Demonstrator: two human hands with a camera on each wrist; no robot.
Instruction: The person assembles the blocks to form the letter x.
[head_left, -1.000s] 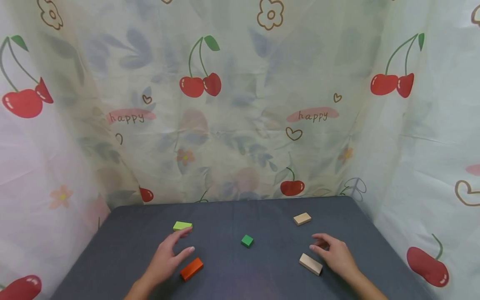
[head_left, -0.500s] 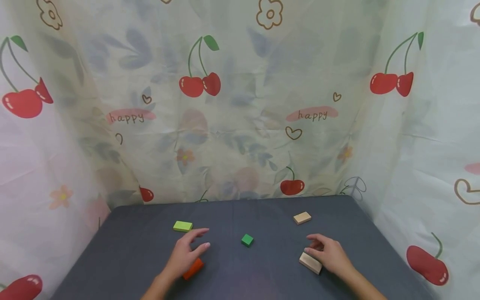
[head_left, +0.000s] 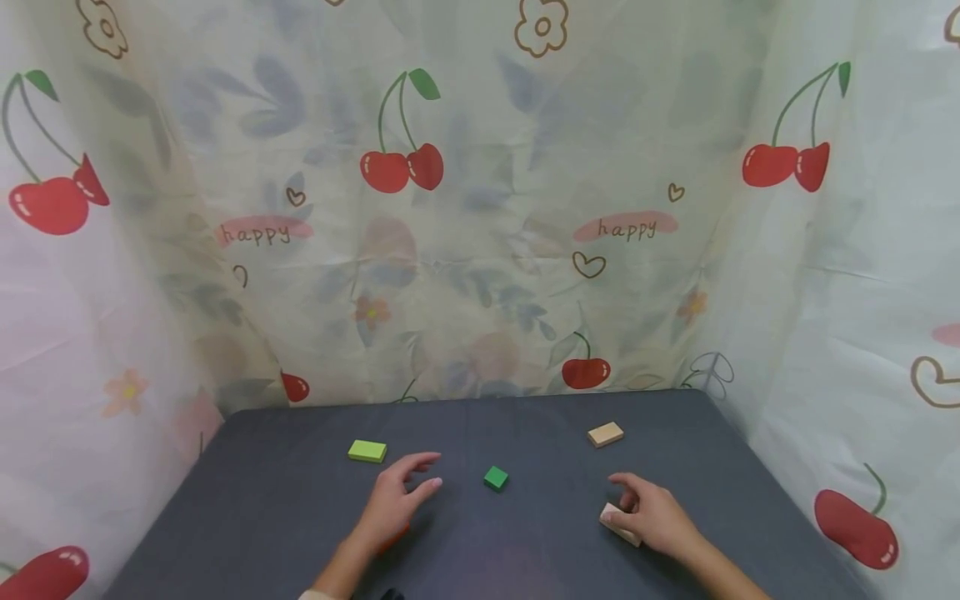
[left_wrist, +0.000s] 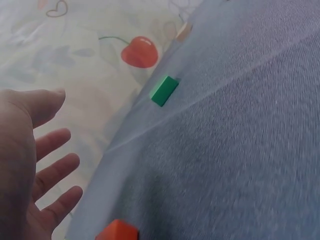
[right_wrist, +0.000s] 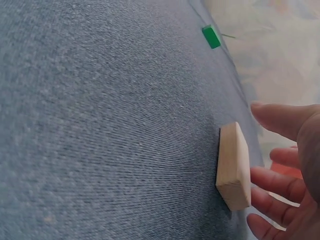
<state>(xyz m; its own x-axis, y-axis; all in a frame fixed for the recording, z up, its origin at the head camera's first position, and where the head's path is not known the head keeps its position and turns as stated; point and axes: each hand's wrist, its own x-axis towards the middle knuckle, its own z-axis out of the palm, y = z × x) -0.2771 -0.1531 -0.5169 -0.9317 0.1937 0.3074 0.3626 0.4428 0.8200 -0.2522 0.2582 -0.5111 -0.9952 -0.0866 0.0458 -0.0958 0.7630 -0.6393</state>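
Observation:
My left hand (head_left: 393, 500) hovers over the dark cloth with thumb and fingers spread, holding nothing. Beneath it, an orange-red block (left_wrist: 119, 231) is mostly hidden in the head view. To the right of its fingertips lies a small green block (head_left: 496, 478), apart from the hand. My right hand (head_left: 656, 517) is over a pale wooden block (right_wrist: 234, 160), partly covering it in the head view. In the right wrist view the thumb stands off from this block, while the fingers (right_wrist: 280, 184) are relaxed close along its far side. The block lies on the cloth.
A lime-green block (head_left: 367, 451) lies at the back left of the table (head_left: 300, 492). Another wooden block (head_left: 605, 434) lies at the back right. A cherry-print curtain (head_left: 480, 208) encloses the back and sides. A small black object (head_left: 392, 594) shows at the bottom edge.
My left hand has moved right, from beside the lime-green block to over the orange-red one, toward the green block. The right hand has shifted left over the near wooden block. The blocks stay put.

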